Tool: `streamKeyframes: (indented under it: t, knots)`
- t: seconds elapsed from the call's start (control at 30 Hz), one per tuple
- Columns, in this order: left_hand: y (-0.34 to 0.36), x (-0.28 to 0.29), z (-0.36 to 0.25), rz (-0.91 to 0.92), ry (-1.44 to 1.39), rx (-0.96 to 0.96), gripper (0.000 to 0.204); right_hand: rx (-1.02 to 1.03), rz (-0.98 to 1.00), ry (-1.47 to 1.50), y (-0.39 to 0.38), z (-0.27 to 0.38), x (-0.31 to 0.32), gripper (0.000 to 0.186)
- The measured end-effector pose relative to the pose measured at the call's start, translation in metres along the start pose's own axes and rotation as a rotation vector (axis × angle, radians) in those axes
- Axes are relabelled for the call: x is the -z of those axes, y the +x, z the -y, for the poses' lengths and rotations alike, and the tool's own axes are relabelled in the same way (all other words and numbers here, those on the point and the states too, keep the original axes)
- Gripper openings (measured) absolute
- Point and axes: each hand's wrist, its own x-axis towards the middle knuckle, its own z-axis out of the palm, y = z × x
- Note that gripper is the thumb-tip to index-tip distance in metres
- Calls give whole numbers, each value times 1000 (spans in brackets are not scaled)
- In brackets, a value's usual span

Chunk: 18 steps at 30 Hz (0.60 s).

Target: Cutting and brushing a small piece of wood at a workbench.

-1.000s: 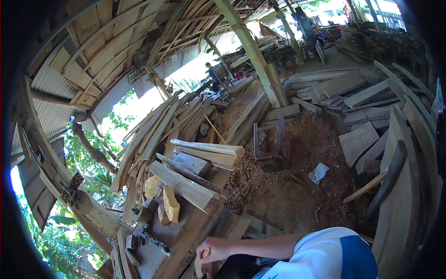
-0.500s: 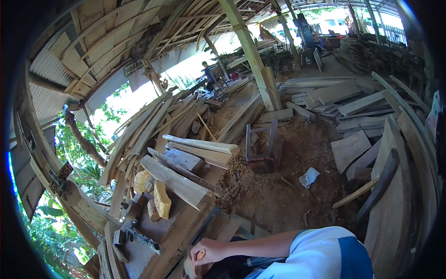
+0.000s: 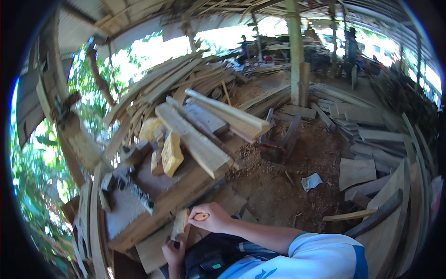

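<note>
My right hand is closed on an orange-handled tool against the upper part of a small pale wooden piece; the tool's working end is hidden. Lower down, my left hand grips the same piece from below. Both hands are just beside the front edge of a wooden workbench. On the bench lie a dark, worn metal tool, a yellow block and long planks.
A wooden post rises beyond an upturned stool on shaving-strewn dirt, near a pale scrap. Stacked boards line the right, more timber the back left. A distant person stands at the back.
The view has swung, moving the post rightward in the picture. My left hand has come into view on the wooden piece; my right hand with the tool now appears higher in the frame.
</note>
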Motion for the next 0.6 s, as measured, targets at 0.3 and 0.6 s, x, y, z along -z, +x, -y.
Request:
streamKeyframes:
  t: [0.3, 0.6]
  knots:
    - [-1, 9, -10, 68, 52, 107, 30, 71, -52, -98, 0, 0, 18, 12]
    - [-3, 26, -22, 48, -106, 85, 41, 185, -25, 150, 11, 37, 45, 6]
